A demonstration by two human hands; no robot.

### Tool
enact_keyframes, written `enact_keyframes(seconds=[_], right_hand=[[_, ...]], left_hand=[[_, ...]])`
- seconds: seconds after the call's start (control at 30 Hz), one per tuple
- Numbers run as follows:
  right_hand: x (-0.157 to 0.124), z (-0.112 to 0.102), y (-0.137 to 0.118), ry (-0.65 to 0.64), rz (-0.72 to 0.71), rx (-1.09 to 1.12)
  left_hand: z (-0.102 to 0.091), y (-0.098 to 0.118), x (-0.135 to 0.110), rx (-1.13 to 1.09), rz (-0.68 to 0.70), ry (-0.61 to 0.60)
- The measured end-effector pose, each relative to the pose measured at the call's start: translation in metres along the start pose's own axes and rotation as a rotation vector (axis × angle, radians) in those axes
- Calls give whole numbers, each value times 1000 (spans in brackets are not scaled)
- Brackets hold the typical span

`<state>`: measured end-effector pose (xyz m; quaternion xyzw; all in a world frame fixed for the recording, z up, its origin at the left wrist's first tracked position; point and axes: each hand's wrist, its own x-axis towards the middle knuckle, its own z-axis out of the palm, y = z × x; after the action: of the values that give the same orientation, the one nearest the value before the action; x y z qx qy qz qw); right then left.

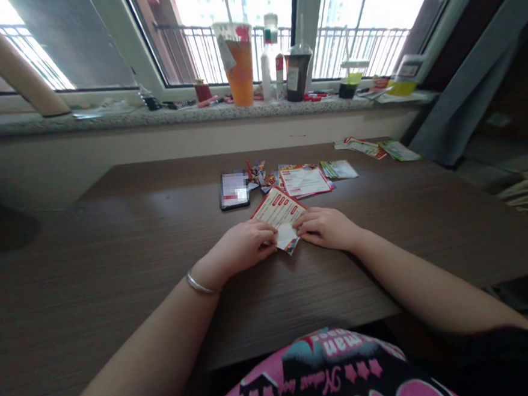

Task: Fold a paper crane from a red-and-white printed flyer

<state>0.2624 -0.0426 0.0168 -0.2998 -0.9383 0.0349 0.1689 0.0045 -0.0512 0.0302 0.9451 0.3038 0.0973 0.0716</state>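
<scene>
A printed paper sheet (pixel 277 207) with red borders lies turned cornerwise on the brown table, its near corner partly folded over and showing a white patch. My left hand (pixel 250 242) holds the paper's left edge, fingers closed on it. On the opposite edge, my right hand (pixel 324 227) presses with bent fingers and thumb. Just beyond the sheet sit a stack of similar printed papers (pixel 305 180) and a small heap of colourful folded paper pieces (pixel 257 173). A phone (pixel 234 190) with a lit screen lies left of the heap.
Green-edged leaflets (pixel 340 169) lie right of the stack, with more leaflets (pixel 373 148) at the table's far right. On the windowsill (pixel 172 115) stand a tall orange drink cup (pixel 239 67), a dark drink cup (pixel 298 75), bottles and small clutter. A grey curtain (pixel 469 99) hangs at right.
</scene>
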Motion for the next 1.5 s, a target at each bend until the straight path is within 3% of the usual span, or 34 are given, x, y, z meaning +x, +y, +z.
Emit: enact_keyframes(seconds=[0.3, 0.57, 0.93, 1.23, 1.5], right_hand=[[0, -2, -1, -8, 3, 139], [1, 1, 0, 6, 28, 175], [5, 3, -9, 3, 15, 153], [7, 6, -15, 33, 79, 170], [7, 8, -15, 18, 86, 228]], left_hand=[[-11, -9, -5, 1, -95, -77], [-5, -4, -4, 57, -198, 13], [-15, 15, 0, -201, -37, -69], [-10, 22, 2, 10, -67, 11], [-3, 19, 3, 18, -193, 28]])
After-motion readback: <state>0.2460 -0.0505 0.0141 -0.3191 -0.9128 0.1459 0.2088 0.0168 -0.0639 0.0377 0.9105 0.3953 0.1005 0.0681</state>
